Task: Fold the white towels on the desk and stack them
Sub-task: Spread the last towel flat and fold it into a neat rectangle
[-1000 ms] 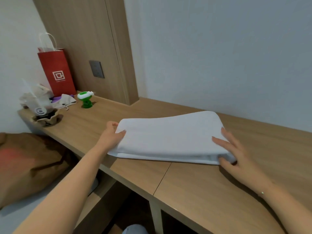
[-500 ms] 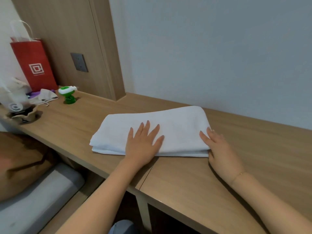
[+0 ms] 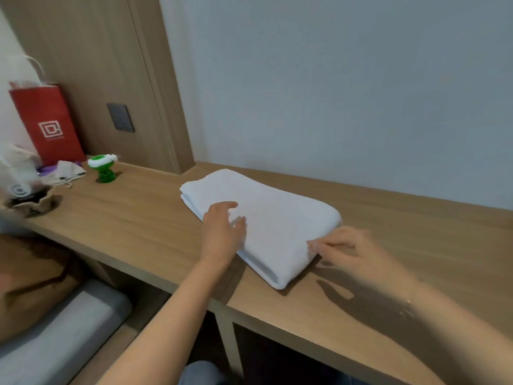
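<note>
Clutter sits upper left on counter [image 3: 133, 218]: red bag [image 3: 47, 123], green bottle [image 3: 104, 168], well apart from folded towel [image 3: 272, 226]. Left hand [image 3: 222, 234] rests on towel, fingers loosely spread; right hand [image 3: 349, 251] blurred at towel's right edge, finger state unclear.

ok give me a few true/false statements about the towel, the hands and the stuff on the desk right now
1. The folded white towel lies on the wooden desk. True.
2. The left hand rests on the towel's near left edge. True.
3. The right hand is lifted well clear of the towel. False: its fingertips are at the towel's near right edge; blur hides whether they pinch it.
4. A red paper bag stands at the desk's far left. True.
5. The green bottle sits on top of the towel. False: it stands on the desk, apart from the towel, near the bag.
</note>
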Motion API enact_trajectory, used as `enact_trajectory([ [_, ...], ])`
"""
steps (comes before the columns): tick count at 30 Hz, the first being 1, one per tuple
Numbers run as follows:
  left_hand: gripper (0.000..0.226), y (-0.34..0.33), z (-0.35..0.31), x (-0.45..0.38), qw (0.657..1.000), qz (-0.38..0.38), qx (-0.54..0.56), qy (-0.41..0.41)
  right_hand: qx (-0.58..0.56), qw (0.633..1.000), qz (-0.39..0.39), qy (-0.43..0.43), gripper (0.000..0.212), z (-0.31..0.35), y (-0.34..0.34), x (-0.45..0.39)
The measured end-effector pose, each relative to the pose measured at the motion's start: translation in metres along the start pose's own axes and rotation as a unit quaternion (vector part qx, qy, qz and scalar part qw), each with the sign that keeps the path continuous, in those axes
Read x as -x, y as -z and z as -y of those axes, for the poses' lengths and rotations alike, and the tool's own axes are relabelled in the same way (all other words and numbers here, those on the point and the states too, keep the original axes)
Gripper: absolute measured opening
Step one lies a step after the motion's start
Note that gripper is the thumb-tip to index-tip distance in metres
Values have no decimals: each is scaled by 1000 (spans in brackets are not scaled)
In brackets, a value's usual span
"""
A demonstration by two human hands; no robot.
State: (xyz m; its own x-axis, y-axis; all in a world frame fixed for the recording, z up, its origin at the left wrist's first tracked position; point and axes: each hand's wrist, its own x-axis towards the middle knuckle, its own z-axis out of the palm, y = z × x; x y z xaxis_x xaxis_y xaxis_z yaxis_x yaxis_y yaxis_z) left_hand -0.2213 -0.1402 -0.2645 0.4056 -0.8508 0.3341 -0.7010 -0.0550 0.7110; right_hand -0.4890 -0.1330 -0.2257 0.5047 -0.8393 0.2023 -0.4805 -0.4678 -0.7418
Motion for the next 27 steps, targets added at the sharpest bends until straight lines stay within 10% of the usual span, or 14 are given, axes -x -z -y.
enact_trajectory([
  [4,32,0,-25,67,992,-10,95,85,-95,967,-226,-61,13,-33,23,-34],
  [10,45,-12,-54,99,967,90,169,165,-146,970,-111,-161,33,-58,1,-78],
  [18,13,-4,-39,121,980,-40,142,135,30,982,-160,-96,48,-71,-35,-50],
  [27,7,12,-32,140,987,-22,87,130,115,977,-126,-127,46,-58,-37,-27],
])
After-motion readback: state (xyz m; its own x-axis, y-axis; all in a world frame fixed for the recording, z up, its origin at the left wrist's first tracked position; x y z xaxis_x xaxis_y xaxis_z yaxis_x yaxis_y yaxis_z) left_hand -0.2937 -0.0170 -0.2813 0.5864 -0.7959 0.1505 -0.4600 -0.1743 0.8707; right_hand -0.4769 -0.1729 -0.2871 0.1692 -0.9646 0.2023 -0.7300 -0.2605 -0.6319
